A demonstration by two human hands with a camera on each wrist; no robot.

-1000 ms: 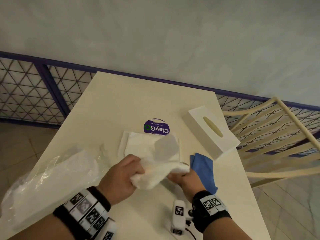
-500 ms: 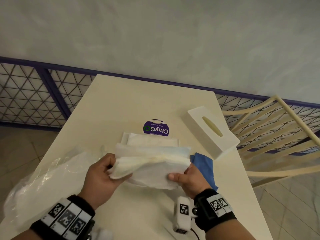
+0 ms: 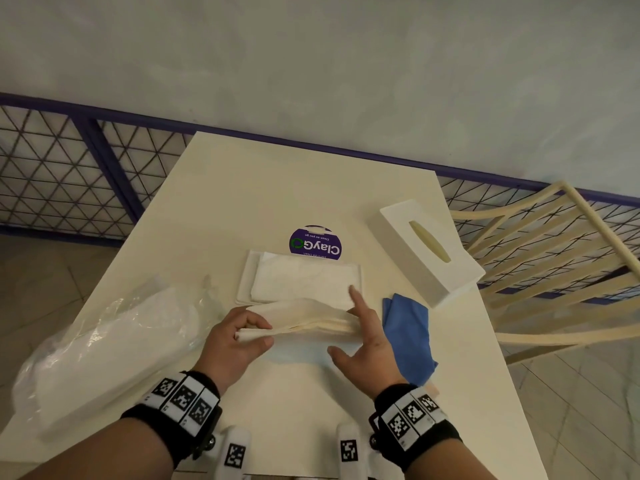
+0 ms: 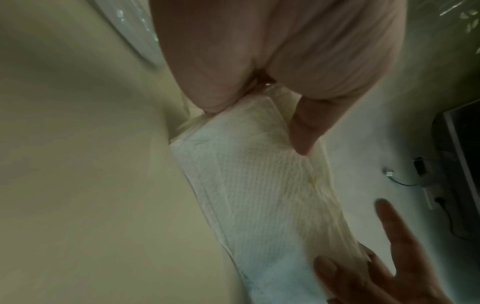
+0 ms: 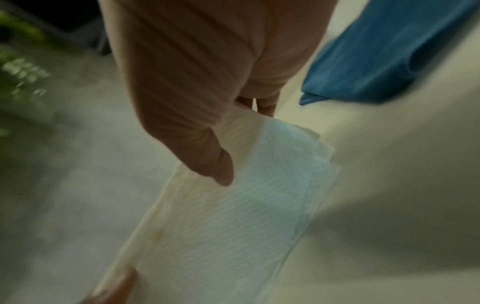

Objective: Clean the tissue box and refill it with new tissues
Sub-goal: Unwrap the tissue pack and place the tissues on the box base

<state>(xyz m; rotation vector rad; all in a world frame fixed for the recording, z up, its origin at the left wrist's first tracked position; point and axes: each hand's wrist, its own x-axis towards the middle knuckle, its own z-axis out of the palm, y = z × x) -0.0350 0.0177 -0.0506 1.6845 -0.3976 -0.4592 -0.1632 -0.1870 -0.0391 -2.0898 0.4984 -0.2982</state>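
A folded stack of white tissues [image 3: 304,323] [image 4: 259,195] [image 5: 221,226] hangs just above the table between both hands. My left hand [image 3: 265,332] [image 4: 255,129] pinches its left end between thumb and fingers. My right hand [image 3: 343,320] [image 5: 244,146] holds the right end, thumb under the stack and index finger pointing straight up. Behind the stack lies the box's flat white base [image 3: 244,285] with a layer of tissues [image 3: 301,278] on it. The white tissue box cover [image 3: 429,258], with an oval slot on top, stands at the right near the table edge.
A blue cloth [image 3: 408,330] [image 5: 384,55] lies right of my right hand. A clear plastic pack of tissues [image 3: 104,348] fills the table's left front. A purple ClayGo disc [image 3: 315,242] sits behind the base. A cream chair [image 3: 554,254] stands past the right edge.
The tissues went from a crumpled bunch to a spread sheet stack, then to a narrow folded bundle. Both hands came lower and my right index finger straightened.
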